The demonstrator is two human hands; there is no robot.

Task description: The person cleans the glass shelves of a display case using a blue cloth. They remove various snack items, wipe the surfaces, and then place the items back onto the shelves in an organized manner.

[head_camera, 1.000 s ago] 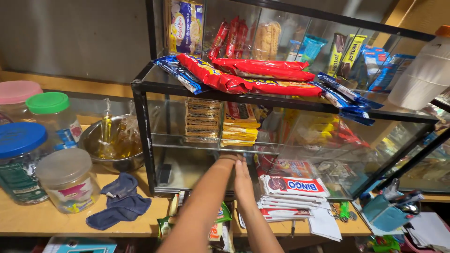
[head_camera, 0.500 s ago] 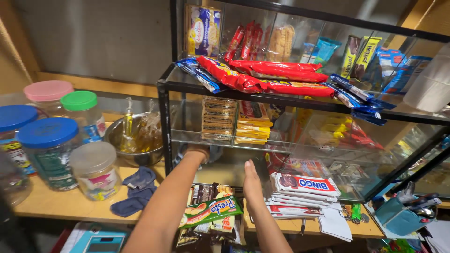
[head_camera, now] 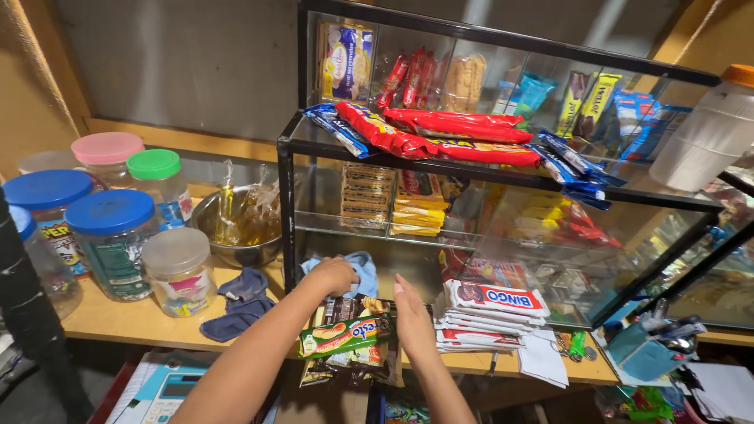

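blue-lidded jars (head_camera: 110, 235), a steel bowl (head_camera: 236, 228), red wrappers (head_camera: 448, 133) on the shelf.

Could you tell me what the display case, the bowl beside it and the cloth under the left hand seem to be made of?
Display case: clear glass panes, judging by the reflections, in a black frame that looks like metal.
Bowl: probably steel, shiny and silvery.
Cloth under the left hand: soft light blue fabric, crumpled into folds.
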